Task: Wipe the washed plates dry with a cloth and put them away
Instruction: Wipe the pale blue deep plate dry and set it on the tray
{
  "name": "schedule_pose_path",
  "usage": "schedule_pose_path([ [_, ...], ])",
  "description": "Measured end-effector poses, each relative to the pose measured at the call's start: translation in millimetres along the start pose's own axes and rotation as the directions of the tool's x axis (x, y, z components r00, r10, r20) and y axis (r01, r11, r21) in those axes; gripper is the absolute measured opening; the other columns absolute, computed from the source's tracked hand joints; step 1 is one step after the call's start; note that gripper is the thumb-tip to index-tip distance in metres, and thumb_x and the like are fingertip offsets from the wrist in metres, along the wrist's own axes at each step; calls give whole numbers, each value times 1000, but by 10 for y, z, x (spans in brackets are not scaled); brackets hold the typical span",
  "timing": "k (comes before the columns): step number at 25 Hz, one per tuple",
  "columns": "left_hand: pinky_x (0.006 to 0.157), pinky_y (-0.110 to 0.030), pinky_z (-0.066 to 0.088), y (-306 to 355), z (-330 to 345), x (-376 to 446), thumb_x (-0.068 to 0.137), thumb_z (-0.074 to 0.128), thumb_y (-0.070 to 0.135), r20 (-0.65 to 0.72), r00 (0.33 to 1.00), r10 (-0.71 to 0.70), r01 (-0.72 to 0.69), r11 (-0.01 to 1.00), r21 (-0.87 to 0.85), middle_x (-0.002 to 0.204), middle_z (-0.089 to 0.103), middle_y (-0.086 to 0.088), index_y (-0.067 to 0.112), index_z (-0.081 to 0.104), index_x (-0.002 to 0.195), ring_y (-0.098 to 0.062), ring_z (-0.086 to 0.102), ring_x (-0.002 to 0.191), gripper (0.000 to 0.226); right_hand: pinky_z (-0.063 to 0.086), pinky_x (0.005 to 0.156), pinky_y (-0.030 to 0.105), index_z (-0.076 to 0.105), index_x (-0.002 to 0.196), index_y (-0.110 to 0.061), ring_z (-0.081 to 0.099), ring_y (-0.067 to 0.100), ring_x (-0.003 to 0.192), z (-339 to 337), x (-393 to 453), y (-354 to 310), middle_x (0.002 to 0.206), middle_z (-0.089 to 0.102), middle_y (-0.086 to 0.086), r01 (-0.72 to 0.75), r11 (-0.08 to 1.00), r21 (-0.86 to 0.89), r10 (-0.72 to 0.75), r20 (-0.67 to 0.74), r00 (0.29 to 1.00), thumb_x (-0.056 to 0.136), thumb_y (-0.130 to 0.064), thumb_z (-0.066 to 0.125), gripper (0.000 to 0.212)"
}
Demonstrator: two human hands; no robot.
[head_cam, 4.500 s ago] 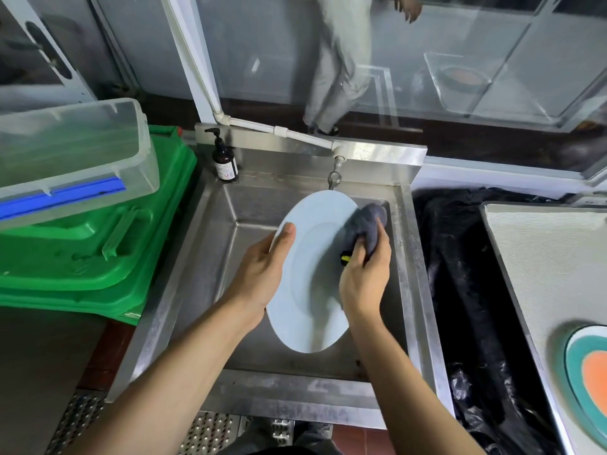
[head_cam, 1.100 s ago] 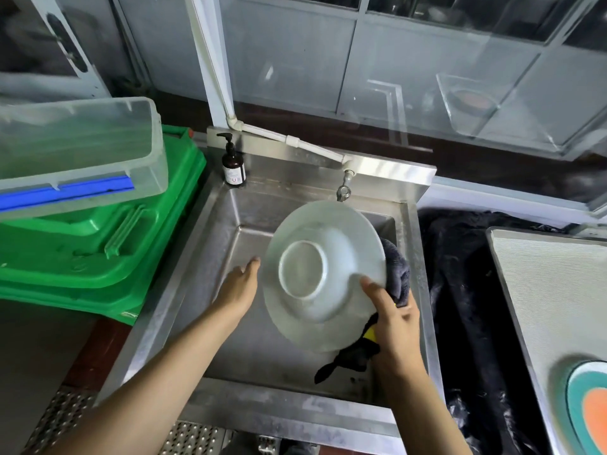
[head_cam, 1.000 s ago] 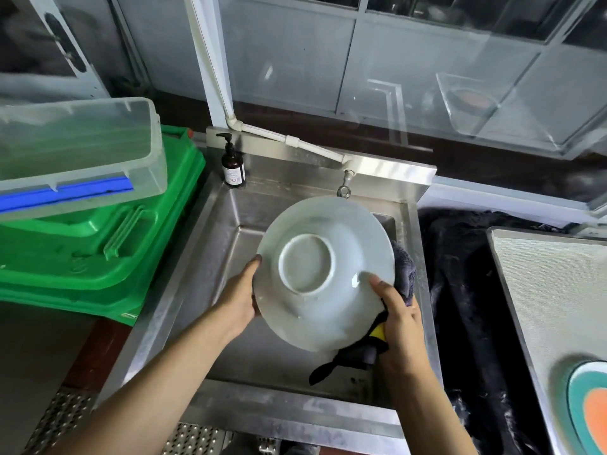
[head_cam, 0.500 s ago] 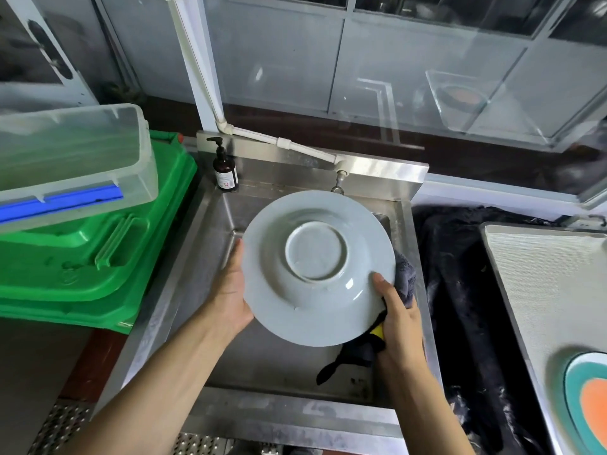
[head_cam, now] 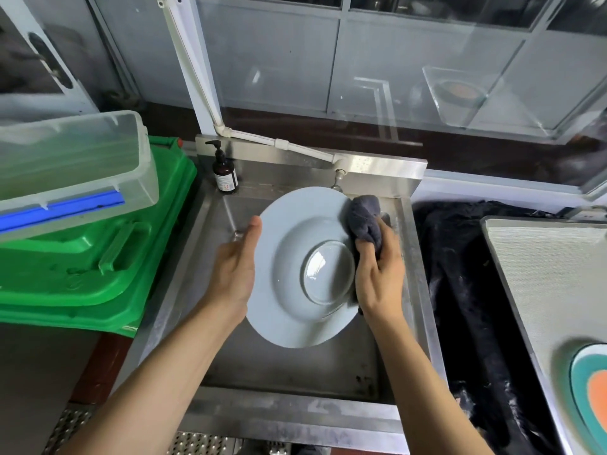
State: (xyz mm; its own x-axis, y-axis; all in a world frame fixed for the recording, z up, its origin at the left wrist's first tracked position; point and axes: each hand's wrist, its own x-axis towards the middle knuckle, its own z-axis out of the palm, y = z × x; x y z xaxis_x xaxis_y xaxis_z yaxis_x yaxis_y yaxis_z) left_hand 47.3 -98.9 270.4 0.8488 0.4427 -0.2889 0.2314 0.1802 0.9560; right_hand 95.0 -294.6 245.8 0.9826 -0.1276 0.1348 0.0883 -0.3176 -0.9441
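Pale plate [head_cam: 289, 274] held underside-up over sink [head_cam: 210, 290], mid-scene. Left hand [head_cam: 235, 274] grips its left rim, thumb on top; right hand [head_cam: 377, 277] clutches dark cloth [head_cam: 364, 221] vs. right rim. Drying underway, stowing not begun; another plate [head_cam: 588, 389] on counter near right

I am working with both forearms bare to the elbow, wearing no sleeves, gloves, rings or watch on my left hand [head_cam: 234, 274] or right hand [head_cam: 381, 277].
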Motion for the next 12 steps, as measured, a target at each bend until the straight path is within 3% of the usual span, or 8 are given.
schedule_pose_path([
  [2, 70, -25, 55, 18, 23, -9, 87, 56, 66, -6, 995, 95, -93, 989, 111, 67, 71, 20, 44, 72, 69, 2, 67, 68, 33, 43, 109, 38, 59, 138, -14, 55, 14, 126, 79, 6, -155, 134, 61, 3, 179, 983, -27, -175, 110, 978, 95, -27, 49, 45],
  [4, 53, -21, 41, -9, 39, -7, 94, 56, 59, -74, 988, 138, -120, 971, 209, 48, 56, 22, 41, 65, 57, 8, 52, 48, 42, 40, 114, 34, 57, 141, -13, 52, 17, 133, 174, -41, -261, 140, 58, 4, 388, 918, -83, -349, 295, 889, 95, -25, 51, 48],
  [5, 53, -23, 38, -6, 45, -18, 95, 57, 57, -107, 986, 129, -102, 968, 228, 47, 55, 24, 46, 64, 56, 9, 50, 46, 41, 39, 114, 31, 56, 142, -14, 51, 18, 133, 209, -52, -291, 141, 57, 5, 414, 902, -117, -357, 334, 872, 95, -23, 52, 49],
  [7, 50, -19, 37, -15, 50, -28, 95, 56, 56, -113, 986, 120, -91, 969, 229, 47, 57, 26, 50, 64, 57, 11, 51, 44, 39, 41, 100, 24, 57, 141, -16, 56, 23, 123, 249, -6, -332, 133, 58, 8, 260, 950, -175, -215, 240, 947, 95, -19, 53, 47],
  [9, 37, -11, 29, -29, 52, -40, 95, 55, 58, -106, 983, 149, -117, 958, 262, 46, 59, 14, 35, 63, 59, 6, 45, 36, 44, 40, 91, 24, 58, 139, -13, 58, 30, 118, 298, 32, -377, 131, 59, 11, 106, 980, -171, -79, 155, 985, 96, -14, 54, 44],
  [11, 35, -11, 29, 17, 82, -15, 94, 53, 60, -141, 982, 122, -81, 960, 268, 45, 58, 9, 26, 62, 56, 5, 45, 35, 51, 40, 106, 25, 57, 142, -9, 54, 29, 128, 391, -72, -460, 141, 57, 12, 223, 958, -179, -184, 213, 960, 95, -13, 55, 47],
  [12, 41, -15, 36, 36, 92, 17, 93, 53, 60, -173, 981, 88, -43, 967, 250, 44, 58, 10, 24, 63, 53, 4, 51, 40, 55, 37, 113, 27, 57, 142, -6, 51, 30, 132, 466, -168, -497, 144, 55, 13, 319, 933, -169, -271, 255, 928, 94, -15, 55, 49],
])
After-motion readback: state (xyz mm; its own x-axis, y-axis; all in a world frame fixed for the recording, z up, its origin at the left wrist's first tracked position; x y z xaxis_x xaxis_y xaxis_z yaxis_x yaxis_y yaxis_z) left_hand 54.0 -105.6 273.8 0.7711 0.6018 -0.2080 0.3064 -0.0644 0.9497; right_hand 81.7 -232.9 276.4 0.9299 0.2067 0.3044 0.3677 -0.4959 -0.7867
